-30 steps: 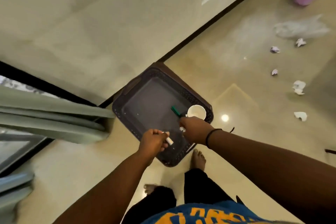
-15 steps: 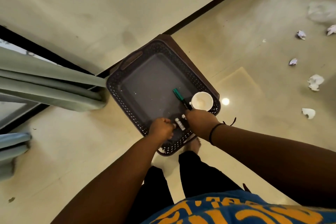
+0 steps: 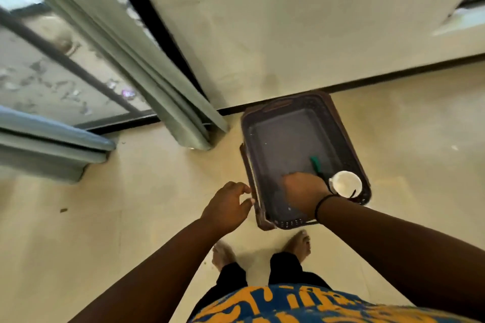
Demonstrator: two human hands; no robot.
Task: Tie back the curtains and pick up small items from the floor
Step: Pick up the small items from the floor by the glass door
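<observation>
My right hand (image 3: 305, 193) reaches down inside the dark basket (image 3: 353, 149) beside the green marker (image 3: 316, 164) and white cup (image 3: 346, 183) — grip not discernible. My left hand (image 3: 227, 208) hovers just outside the rim — fingers loosely curled, holding nothing.

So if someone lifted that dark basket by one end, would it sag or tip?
The basket looks like moulded perforated plastic, so probably stiff and light. The white cup and green marker sit near one corner, so they would likely slide or roll if it tilts.

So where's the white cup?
In the head view, the white cup sits in the basket's near right corner, beside the green marker and right hand.
</observation>
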